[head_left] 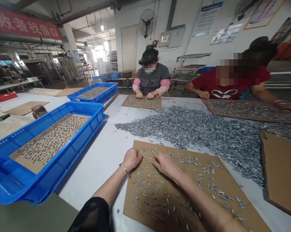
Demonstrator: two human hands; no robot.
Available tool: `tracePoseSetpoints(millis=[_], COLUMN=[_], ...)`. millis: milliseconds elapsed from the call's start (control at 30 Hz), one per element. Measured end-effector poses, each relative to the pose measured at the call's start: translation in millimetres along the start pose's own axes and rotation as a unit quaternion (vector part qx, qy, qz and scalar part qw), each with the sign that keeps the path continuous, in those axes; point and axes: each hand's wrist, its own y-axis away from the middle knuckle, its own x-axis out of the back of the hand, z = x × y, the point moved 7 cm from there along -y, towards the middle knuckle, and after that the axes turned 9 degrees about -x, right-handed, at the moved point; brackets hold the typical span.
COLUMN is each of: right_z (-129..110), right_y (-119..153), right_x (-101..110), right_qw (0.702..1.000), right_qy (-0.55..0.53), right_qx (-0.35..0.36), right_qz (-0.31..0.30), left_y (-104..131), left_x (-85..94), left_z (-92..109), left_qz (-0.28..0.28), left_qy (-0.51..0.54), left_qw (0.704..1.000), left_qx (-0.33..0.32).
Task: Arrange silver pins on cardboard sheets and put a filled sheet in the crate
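Note:
Before me lies a brown cardboard sheet (145,222) strewn with small silvery, spindle-shaped metal pieces (149,176). My left hand (132,158) rests at the sheet's far left corner, fingers curled closed; whatever they pinch is hidden. Close to its right, my right hand (162,163) bends over the sheet with fingertips pressed together, and I cannot make out what is in them. Pieces lie loosely apart on the left of the sheet and in small clusters on the right. Beyond the sheet spreads a large heap of the same pieces (196,125).
At left stands a blue tray (87,141) holding a covered cardboard sheet, with another blue tray (109,88) behind. Stacked cardboard (283,170) lies at right. Across the white table, two people (151,75) work over their own sheets. A brown mug (39,111) stands far left.

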Motion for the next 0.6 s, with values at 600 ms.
tracePoseSetpoints(millis=[600], right_z=[-11], right_y=[-11], right_x=[-2], right_qw=[0.997], right_qy=[0.015], right_qx=[-0.056], right_qz=[-0.053], left_y=[-2], left_x=[-12.4], left_z=[14], left_qz=[-0.087], left_qy=[-0.046], left_qw=[0.995], left_qx=[0.008])
